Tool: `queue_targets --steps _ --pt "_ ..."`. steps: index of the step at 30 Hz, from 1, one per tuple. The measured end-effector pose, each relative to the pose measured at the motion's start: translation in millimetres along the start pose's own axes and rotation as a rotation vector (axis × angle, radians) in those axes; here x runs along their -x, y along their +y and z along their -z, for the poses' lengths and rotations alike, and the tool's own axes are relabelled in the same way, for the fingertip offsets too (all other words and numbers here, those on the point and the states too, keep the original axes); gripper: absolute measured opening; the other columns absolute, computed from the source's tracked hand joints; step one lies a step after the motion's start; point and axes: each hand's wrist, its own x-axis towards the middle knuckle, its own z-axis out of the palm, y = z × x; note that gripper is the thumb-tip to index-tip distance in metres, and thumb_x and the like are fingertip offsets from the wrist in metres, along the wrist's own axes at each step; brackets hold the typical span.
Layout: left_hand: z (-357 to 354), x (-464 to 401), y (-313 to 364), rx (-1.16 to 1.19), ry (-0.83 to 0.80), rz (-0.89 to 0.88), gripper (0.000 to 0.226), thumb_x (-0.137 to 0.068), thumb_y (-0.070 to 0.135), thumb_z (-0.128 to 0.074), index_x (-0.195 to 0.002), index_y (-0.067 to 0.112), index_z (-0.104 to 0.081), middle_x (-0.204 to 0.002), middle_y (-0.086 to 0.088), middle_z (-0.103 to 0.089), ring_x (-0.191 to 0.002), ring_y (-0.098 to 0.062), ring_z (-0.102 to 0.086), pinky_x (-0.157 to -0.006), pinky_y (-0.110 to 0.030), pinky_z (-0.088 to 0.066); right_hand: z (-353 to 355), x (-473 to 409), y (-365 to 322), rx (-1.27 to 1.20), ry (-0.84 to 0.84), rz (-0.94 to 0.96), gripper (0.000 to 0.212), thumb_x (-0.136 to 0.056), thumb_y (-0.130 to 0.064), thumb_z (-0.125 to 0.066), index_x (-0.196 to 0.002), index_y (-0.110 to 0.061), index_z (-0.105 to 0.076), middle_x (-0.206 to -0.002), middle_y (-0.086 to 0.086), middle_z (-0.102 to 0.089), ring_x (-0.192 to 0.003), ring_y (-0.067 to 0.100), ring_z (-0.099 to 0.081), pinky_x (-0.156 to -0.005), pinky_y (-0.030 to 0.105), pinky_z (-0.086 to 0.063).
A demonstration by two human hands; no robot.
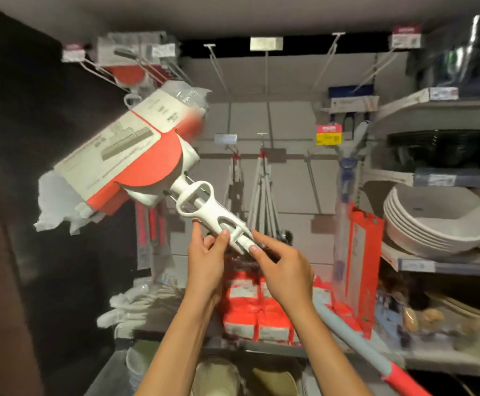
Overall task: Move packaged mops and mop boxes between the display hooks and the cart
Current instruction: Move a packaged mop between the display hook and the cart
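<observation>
My left hand (204,260) and right hand (283,267) both pinch the white lever handle (218,215) of a packaged sponge mop (127,164), fingers curled around its lower end. Its pole (356,341) runs down to the near right. The carton-sleeved head tilts up to the far left, below the display hooks (218,67). Red mop refill packs (258,310) sit on the shelf beyond my wrists; white bowls (433,221) are stacked far right.

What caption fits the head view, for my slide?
Both hands grip a packaged mop below the hooks.
</observation>
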Motion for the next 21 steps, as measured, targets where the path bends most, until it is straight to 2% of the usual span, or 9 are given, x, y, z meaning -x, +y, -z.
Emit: queue_targets --steps 1,3,5,6,9,11,13,17,21 --pt "2.5 -5.6 3.6 -0.025 0.001 -0.006 0.053 -0.101 0.0 -0.051 -0.15 0.014 -0.038 -0.095 -0.011 -0.072 -0.087 -0.02 -0.071 -0.081 -0.04 -0.058 -6.5 -3.7 -0.2 -0.039 -0.025 -0.012 0.042 -0.086 -0.057 -0.063 -0.112 -0.079 -0.039 -0.109 -0.028 -0.07 -0.099 0.004 -0.068 -0.077 0.024 -0.053" --pt "6.7 -14.9 11.8 -0.058 -0.002 -0.025 0.053 -0.103 0.001 -0.05 -0.152 0.014 -0.036 -0.103 -0.021 -0.066 -0.095 -0.029 -0.065 -0.094 -0.051 -0.053 -18.9 -10.8 -1.1 -0.113 -0.129 -0.024 0.045 -0.092 -0.05 -0.061 -0.12 -0.077 -0.038 -0.121 -0.023 -0.069 -0.113 0.007 -0.064 -0.091 0.032 -0.053" --pt "12.1 -23.5 17.3 -0.095 -0.003 -0.039 0.053 -0.103 0.003 -0.05 -0.153 0.014 -0.035 -0.103 -0.03 -0.062 -0.095 -0.033 -0.062 -0.095 -0.055 -0.05 -29.8 -15.7 -2.9 -0.186 -0.254 0.009 0.043 -0.099 -0.043 -0.054 -0.129 -0.072 -0.041 -0.135 -0.025 -0.06 -0.126 0.004 -0.056 -0.104 0.038 -0.047" --pt "15.6 -28.8 19.7 -0.106 0.0 -0.042 0.055 -0.103 0.003 -0.05 -0.154 0.015 -0.033 -0.104 -0.034 -0.062 -0.095 -0.034 -0.063 -0.096 -0.056 -0.05 -35.6 -17.8 -4.8 -0.235 -0.299 0.037 0.044 -0.102 -0.038 -0.051 -0.132 -0.069 -0.042 -0.138 -0.028 -0.055 -0.127 -0.002 -0.051 -0.106 0.034 -0.045" --pt "25.4 -43.0 22.7 -0.1 -0.002 -0.057 0.061 -0.103 0.003 -0.051 -0.157 0.018 -0.029 -0.106 -0.027 -0.065 -0.096 -0.029 -0.066 -0.095 -0.054 -0.053 -49.8 -21.9 -10.0 -0.373 -0.393 0.083 0.05 -0.106 -0.024 -0.046 -0.137 -0.061 -0.035 -0.136 -0.034 -0.045 -0.12 -0.025 -0.041 -0.097 0.004 -0.035" --pt "31.2 -50.1 25.1 -0.106 -0.007 -0.117 0.061 -0.101 0.003 -0.053 -0.156 0.019 -0.031 -0.099 -0.013 -0.067 -0.092 -0.023 -0.066 -0.087 -0.044 -0.056 -60.3 -25.2 -14.2 -0.457 -0.427 0.078 0.05 -0.106 -0.018 -0.045 -0.141 -0.052 -0.034 -0.144 -0.03 -0.041 -0.122 -0.03 -0.035 -0.094 -0.004 -0.029" --pt "36.7 -57.2 27.9 -0.098 -0.022 -0.164 0.059 -0.097 0.007 -0.059 -0.151 0.021 -0.04 -0.099 -0.005 -0.069 -0.092 -0.019 -0.066 -0.084 -0.038 -0.055 -70.8 -29.7 -19.1 -0.519 -0.439 0.067 0.05 -0.106 -0.015 -0.046 -0.141 -0.048 -0.034 -0.146 -0.026 -0.042 -0.123 -0.028 -0.036 -0.096 -0.004 -0.03" --pt "47.5 -72.7 35.7 -0.005 -0.016 -0.168 0.059 -0.087 0.008 -0.062 -0.142 0.024 -0.05 -0.114 -0.005 -0.071 -0.106 -0.019 -0.066 -0.092 -0.041 -0.051 -91.6 -39.6 -27.8 -0.538 -0.432 0.074 0.05 -0.105 -0.014 -0.048 -0.138 -0.049 -0.034 -0.14 -0.02 -0.046 -0.113 -0.029 -0.043 -0.089 -0.003 -0.033" --pt "68.5 -84.6 36.0 0.033 -0.005 -0.186 0.063 -0.086 0.006 -0.063 -0.146 0.019 -0.048 -0.13 -0.014 -0.065 -0.113 -0.023 -0.064 -0.091 -0.036 -0.053 -114.2 -45.0 -36.5 -0.556 -0.444 0.088 0.048 -0.103 -0.017 -0.052 -0.133 -0.053 -0.038 -0.142 -0.022 -0.044 -0.118 -0.031 -0.038 -0.09 -0.004 -0.033"
